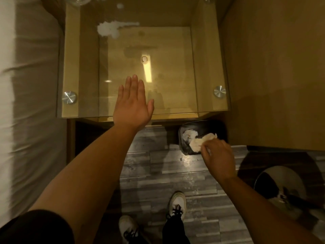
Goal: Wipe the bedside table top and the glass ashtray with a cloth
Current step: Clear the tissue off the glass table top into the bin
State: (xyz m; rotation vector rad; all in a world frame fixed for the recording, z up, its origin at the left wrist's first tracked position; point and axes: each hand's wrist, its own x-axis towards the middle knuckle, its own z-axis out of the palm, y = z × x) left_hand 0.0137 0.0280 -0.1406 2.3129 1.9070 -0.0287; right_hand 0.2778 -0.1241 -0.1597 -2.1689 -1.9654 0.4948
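The left hand (132, 104) lies flat with fingers spread wide over the near edge of the glass worktop (175, 50), while the right hand (217, 155), fingers pinched on a crumpled cloth (198, 142), hovers over the black waste bin (198, 127) on the floor to the near right.

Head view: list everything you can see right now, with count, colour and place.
glass table top: one, clear, centre, white smears at far left
metal studs: two near corners, silver
bed: one, white, left
bin: one, black, floor below table's near right corner
cloth: one, white, over bin
floor: grey planks
round base: one, silver, bottom right
shoes: two, white
hands: left hand open, flat over the table edge; right hand holding cloth
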